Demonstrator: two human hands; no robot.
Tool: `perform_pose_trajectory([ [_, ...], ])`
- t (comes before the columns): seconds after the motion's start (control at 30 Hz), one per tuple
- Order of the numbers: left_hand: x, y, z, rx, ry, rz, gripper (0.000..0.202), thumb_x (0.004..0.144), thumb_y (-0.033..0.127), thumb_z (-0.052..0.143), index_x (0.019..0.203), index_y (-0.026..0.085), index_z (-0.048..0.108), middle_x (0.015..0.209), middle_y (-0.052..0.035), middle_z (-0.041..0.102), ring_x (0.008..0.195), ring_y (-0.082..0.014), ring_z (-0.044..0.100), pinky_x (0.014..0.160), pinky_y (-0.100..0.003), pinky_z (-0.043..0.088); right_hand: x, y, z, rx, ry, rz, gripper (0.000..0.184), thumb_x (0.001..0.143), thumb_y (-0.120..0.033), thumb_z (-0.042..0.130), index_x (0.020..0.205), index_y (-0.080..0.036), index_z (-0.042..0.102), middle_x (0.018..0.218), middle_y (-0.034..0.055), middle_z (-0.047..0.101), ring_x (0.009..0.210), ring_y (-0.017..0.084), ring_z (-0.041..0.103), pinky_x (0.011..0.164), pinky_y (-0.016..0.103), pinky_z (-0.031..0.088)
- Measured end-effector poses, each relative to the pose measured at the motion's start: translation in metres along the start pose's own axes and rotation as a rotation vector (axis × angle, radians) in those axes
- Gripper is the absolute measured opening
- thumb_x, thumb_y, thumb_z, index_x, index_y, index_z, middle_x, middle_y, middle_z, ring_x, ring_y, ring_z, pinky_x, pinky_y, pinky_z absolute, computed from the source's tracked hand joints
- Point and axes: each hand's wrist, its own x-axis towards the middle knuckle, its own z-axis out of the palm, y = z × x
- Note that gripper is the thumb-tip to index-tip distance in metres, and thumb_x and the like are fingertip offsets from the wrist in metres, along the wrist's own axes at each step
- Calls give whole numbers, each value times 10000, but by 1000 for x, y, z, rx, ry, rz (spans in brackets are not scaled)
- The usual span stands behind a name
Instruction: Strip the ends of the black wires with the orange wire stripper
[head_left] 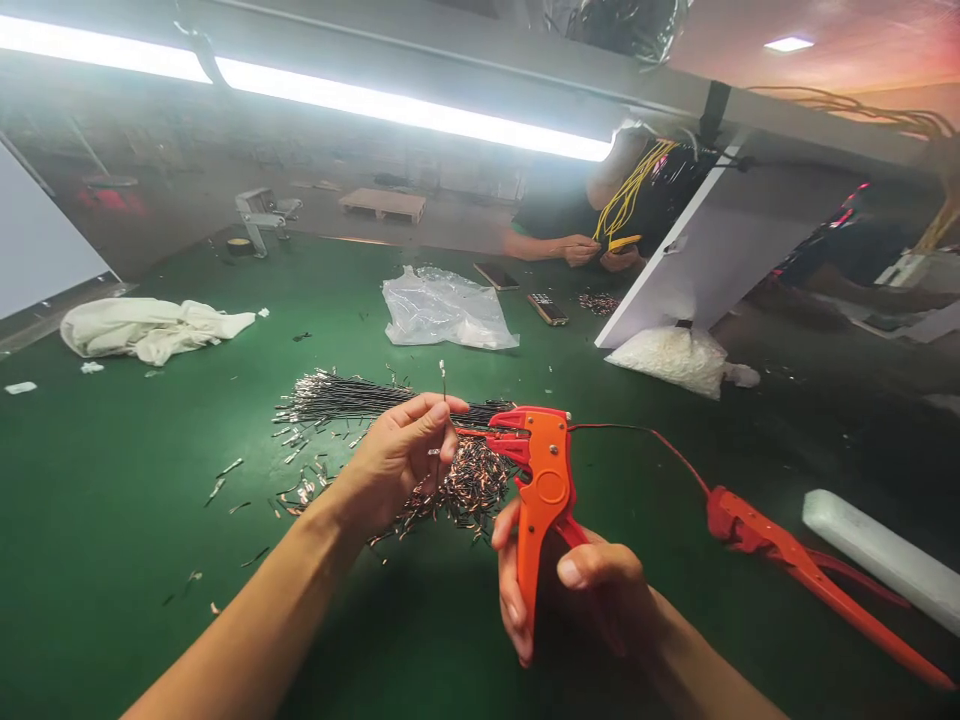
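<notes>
My left hand (405,450) is closed in a pinch on a short dark wire (444,385) with a metal terminal at its upper end, held upright. My right hand (615,568) is wrapped around the handles of an orange wire stripper (553,487). Its red jaws point left, close to my left fingertips. A thin red piece lies between jaws and fingers; I cannot tell what it is. Behind my left hand lies a bundle of black wires (352,396) with metal terminals. Beneath the hands is a heap of wire scraps (476,485) with coppery ends.
A second orange stripper (799,565) lies at right, a thin reddish cord running to it. Beyond are a clear plastic bag (446,310), a white cloth (150,328), a phone (547,309) and a filled white bag (671,357). Across the green table (112,480), another person's hands (581,250) hold yellow cables.
</notes>
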Motion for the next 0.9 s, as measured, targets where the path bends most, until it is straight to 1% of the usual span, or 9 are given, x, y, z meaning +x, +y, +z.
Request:
perform_pose_trajectory([
  [0.07,0,-3,-1,-20,-40,-18,222,860,413,655,947,208,648,562,46,543,420,-65,432,360,-162,329,0,0,0,9,2,5,438,706,-237,542,1112,-84,599,763,106,708,631,232,691,588,364,536],
  [0.27,-2,-8,-8,-160,-218,-15,167,823,325,669,761,174,631,517,19,526,474,-94,434,400,-181,348,1,0,0,17,-4,-5,433,702,-237,543,1100,-79,605,753,105,705,630,234,690,585,364,534],
  [0.33,-2,-10,-10,-185,-243,-20,159,814,312,659,746,171,634,513,12,521,488,-107,445,406,-192,359,1,0,0,19,-3,-5,430,700,-235,544,1096,-78,606,753,106,707,628,233,691,584,360,533],
  [0.43,-1,-13,-12,-187,-238,-28,181,834,312,618,731,165,638,510,6,513,486,-110,447,408,-196,362,1,0,-1,22,-5,3,436,699,-237,548,1100,-75,604,752,109,709,629,236,694,582,358,535],
  [0.6,-1,-15,-14,-198,-231,-42,189,841,316,598,732,166,636,526,10,497,458,-106,426,360,-189,332,1,1,-3,12,-7,36,433,707,-247,555,1103,-80,606,750,106,711,622,233,692,580,354,536],
  [0.77,-1,-14,-15,-221,-208,-51,222,871,304,557,719,159,627,545,12,481,482,-100,435,393,-190,359,0,3,-5,-16,19,46,425,714,-246,558,1097,-67,604,738,110,702,610,233,691,574,351,536],
  [0.9,-1,-15,-16,-243,-195,-48,212,865,302,556,717,163,618,542,15,478,477,-104,438,392,-196,355,-2,5,-8,-8,14,60,435,715,-252,554,1104,-63,602,742,118,705,614,239,696,566,349,539],
])
